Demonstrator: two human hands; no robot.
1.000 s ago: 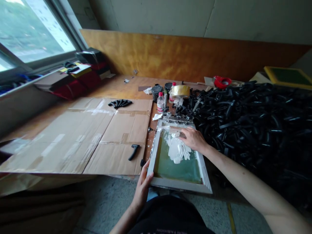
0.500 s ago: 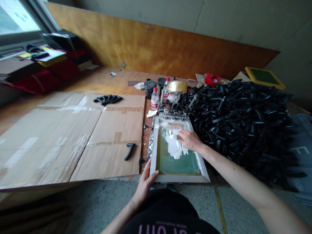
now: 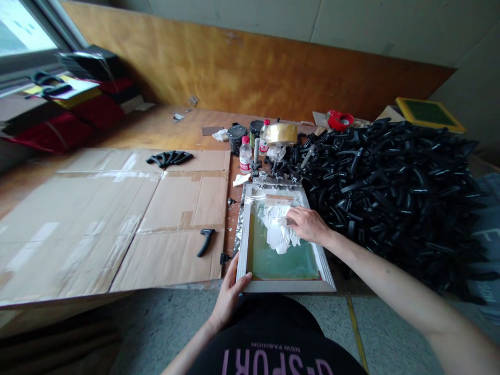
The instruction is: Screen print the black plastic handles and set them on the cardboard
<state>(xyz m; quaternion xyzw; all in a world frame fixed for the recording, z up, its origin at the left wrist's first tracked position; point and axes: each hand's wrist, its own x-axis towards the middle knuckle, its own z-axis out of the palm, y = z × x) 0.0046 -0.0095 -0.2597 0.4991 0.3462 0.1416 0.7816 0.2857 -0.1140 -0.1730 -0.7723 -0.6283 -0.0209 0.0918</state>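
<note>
A silver-framed printing screen (image 3: 287,285) with green mesh lies at the table's near edge, a smear of white paste (image 3: 278,234) on its upper half. My left hand (image 3: 230,294) grips the frame's near left corner, thumb on top. My right hand (image 3: 308,224) rests on the mesh beside the paste, fingers curled on a tool I cannot make out.
A big heap of black plastic handles (image 3: 390,182) fills the right side. Flattened cardboard (image 3: 117,219) covers the left, with one black handle (image 3: 205,242) and a small bunch (image 3: 170,158). Bottles (image 3: 245,154), black pots and a tape roll (image 3: 280,133) stand behind the screen.
The view swung from the window down and right toward the screen. My right hand shifted slightly along the paste; my left hand stayed on the frame corner.
</note>
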